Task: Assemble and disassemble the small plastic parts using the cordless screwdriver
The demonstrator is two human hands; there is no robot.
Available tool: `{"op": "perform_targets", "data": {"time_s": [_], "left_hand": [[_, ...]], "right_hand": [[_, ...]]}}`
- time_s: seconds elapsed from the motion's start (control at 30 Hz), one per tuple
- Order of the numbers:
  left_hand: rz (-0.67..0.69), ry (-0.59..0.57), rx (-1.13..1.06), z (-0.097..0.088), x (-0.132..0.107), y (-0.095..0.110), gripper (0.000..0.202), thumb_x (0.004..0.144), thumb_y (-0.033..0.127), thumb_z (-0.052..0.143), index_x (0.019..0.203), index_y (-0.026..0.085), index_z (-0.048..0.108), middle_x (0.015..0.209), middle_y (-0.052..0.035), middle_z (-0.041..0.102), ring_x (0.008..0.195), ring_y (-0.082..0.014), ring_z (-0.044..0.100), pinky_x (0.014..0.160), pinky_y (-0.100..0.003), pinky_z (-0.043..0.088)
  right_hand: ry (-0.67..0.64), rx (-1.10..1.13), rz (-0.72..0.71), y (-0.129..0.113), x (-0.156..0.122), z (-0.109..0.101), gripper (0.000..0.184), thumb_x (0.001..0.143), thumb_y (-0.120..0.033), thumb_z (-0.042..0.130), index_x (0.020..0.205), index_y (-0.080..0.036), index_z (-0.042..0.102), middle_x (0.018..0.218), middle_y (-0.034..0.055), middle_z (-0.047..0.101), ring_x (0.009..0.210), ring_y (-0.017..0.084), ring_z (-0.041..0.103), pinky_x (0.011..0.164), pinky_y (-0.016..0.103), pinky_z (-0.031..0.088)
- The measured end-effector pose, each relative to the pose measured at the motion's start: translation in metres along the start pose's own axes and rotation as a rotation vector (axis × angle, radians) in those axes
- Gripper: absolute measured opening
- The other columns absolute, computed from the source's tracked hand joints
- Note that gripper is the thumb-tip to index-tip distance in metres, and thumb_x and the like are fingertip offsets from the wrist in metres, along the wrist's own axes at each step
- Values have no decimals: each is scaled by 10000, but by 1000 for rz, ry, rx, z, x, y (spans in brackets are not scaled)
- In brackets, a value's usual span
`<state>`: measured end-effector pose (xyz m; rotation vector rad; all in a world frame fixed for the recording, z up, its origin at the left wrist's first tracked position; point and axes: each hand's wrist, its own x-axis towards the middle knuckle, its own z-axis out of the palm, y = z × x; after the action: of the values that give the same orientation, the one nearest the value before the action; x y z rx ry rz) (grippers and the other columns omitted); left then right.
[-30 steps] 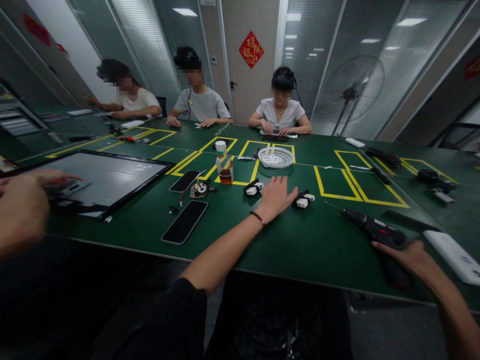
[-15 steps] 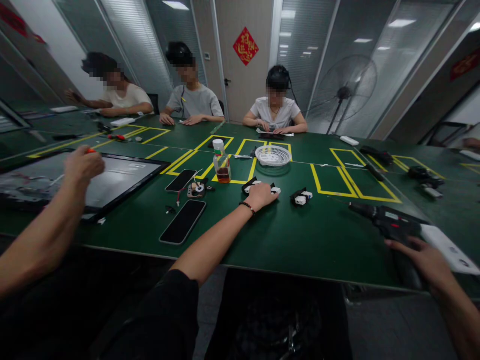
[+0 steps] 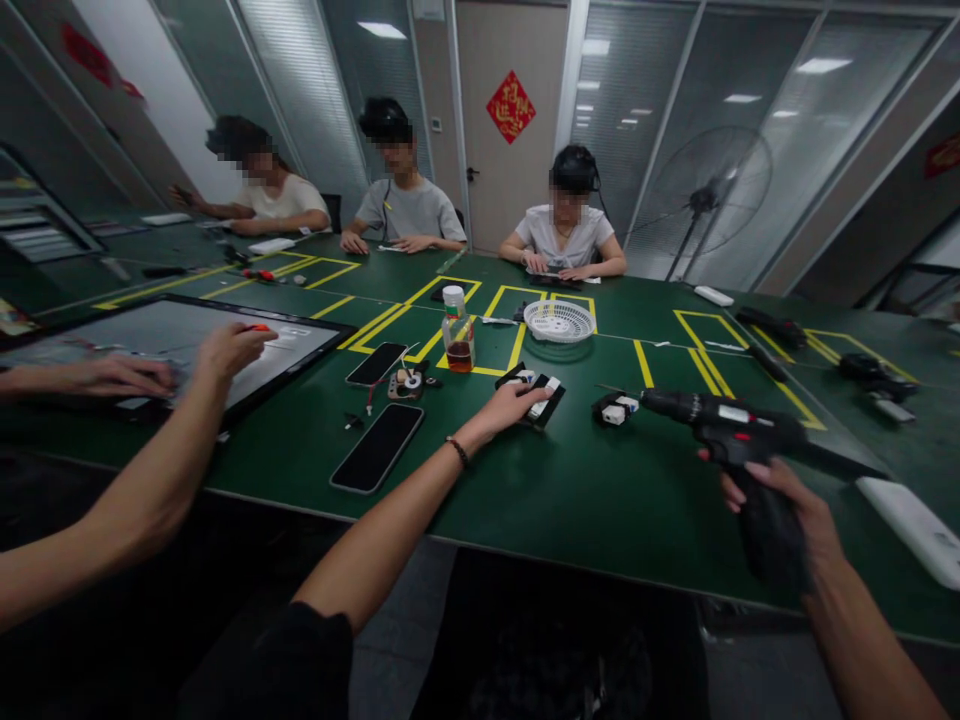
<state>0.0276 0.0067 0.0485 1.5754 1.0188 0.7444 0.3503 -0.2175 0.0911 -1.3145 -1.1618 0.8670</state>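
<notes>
My right hand (image 3: pixel 787 505) is wrapped around the grip of a black cordless drill (image 3: pixel 739 425), its thin bit pointing left above the table. With a dark bead bracelet on the wrist, my left hand (image 3: pixel 506 408) is closed on a small black-and-white part (image 3: pixel 551 405), tilted up a little; its exact kind is unclear. Another black-and-white piece shows just behind the fingers. A similar small part (image 3: pixel 619 409) lies between my hands, near the drill's tip.
At left, a co-worker's hands (image 3: pixel 232 350) work over a flat panel (image 3: pixel 315 340), one with an orange-tipped tool. Phones (image 3: pixel 379 448), a bottle (image 3: pixel 458 335), a white basket (image 3: pixel 559 321) and a white bar (image 3: pixel 911 530) are on the green table. Several people sit opposite.
My right hand has lifted the drill and brought it leftward. My left hand has picked up and tilted the black-and-white part. The co-worker's second hand has appeared on the panel.
</notes>
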Motion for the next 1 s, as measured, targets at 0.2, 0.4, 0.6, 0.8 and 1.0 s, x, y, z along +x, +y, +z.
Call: {"op": "perform_targets", "data": {"time_s": [0.2,0.4,0.6,0.8,1.0], "left_hand": [[-51,79,-550,-28,-7,-4,490,889,541,536,1148,141,646,1079,-141,688,874,-207,646,712,-353,578],[-41,68,-507,-27,-12,-16,485,883,532,578,1100,110,680,1067,-152,704,875,-201,654,777,-354,573],[-68,-26,-466,-18,-17,-17,468,871,529,615,1118,138,685,1118,-151,708,914,-217,679,774,-335,571],[-42,-60,-500,-10,-17,-18,470,872,487,637,1176,129,650,1123,-173,696,924,-241,694,797,-379,580],[13,116,-486,-7,-11,-23,489,878,476,622,1237,145,604,1175,-148,674,862,-228,706,754,-380,588]], "right_hand": [[-50,195,-57,-22,47,78,458,782,-357,626,1216,-230,548,947,113,676,564,210,536,520,388,480],[-82,230,-79,-8,76,107,494,808,-362,552,1285,-244,492,1043,121,676,548,183,501,507,366,453],[-105,262,-8,10,74,101,543,818,-354,531,1345,-261,436,1025,107,670,535,172,471,485,346,422],[-156,310,-18,14,78,89,386,843,-358,484,1215,-270,536,1042,90,634,528,152,389,474,315,343],[-187,226,-28,11,78,89,400,842,-404,480,1204,-252,557,1131,115,626,516,148,377,478,330,341]]}}
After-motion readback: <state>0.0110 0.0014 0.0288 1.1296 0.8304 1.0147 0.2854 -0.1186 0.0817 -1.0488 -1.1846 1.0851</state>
